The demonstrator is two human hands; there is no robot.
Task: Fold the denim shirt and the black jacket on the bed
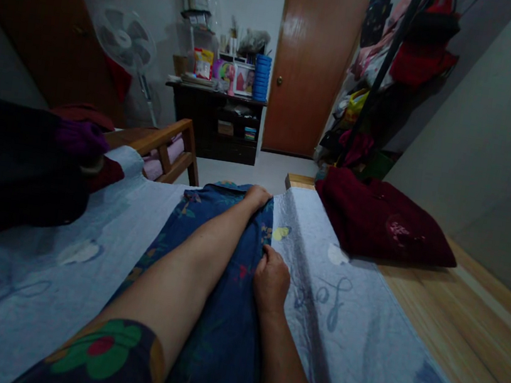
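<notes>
A dark blue garment with a floral print (233, 302) lies lengthwise on the pale blue sheet (126, 262) of a bed. At the garment's far right corner, my left hand (258, 197) has its fingers curled down over the cloth, with the arm stretched across the garment. Nearer to me, my right hand (272, 277) is closed at the right edge, its thumb and forefinger pinching the fabric. Parts of the garment are hidden under my left forearm.
A folded maroon garment (389, 220) rests on the right, partly over the wooden board (473, 298). Dark clothes (17, 158) are piled at the left. Beyond the bed stand a wooden chair (186, 144), a fan (124, 40), a dark cabinet (212, 125) and a door (315, 67).
</notes>
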